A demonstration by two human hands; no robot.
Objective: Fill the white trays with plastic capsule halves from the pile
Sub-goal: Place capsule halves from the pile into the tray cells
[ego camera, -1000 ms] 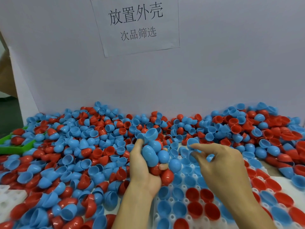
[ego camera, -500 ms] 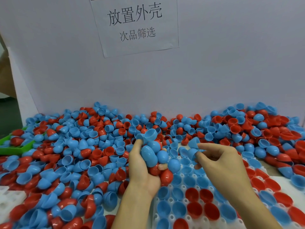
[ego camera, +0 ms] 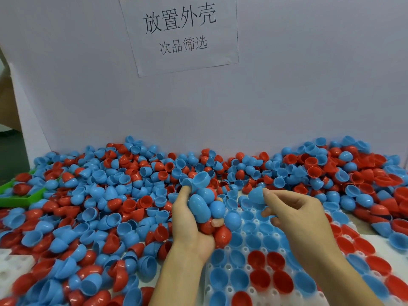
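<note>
- Two trays sit at the far left edge: a green tray [ego camera: 21, 196] half buried in capsule halves, and nearer the camera a corner of a second white tray [ego camera: 10, 269], its cells bare.
- Pile [ego camera: 95, 206] of blue and red plastic capsule halves spreads across the whole table, banked against a white backboard [ego camera: 309, 85].
- Paper sign [ego camera: 180, 33] with printed characters is fixed to the backboard, above centre.
- Left hand [ego camera: 191, 226], palm up, fingers curled round a handful of capsule halves [ego camera: 204, 206], mostly blue with a couple of red ones low in the palm; it hangs over the pile's edge, just beside the main tray.
- Right hand [ego camera: 295, 217] pinches one blue capsule half [ego camera: 256, 195] between thumb and forefinger, held above the far end of the tray, apart from the left hand's load.
- White tray [ego camera: 229, 289] lies bottom right, under the right forearm; its visible cells hold blue and red halves, open side up.
</note>
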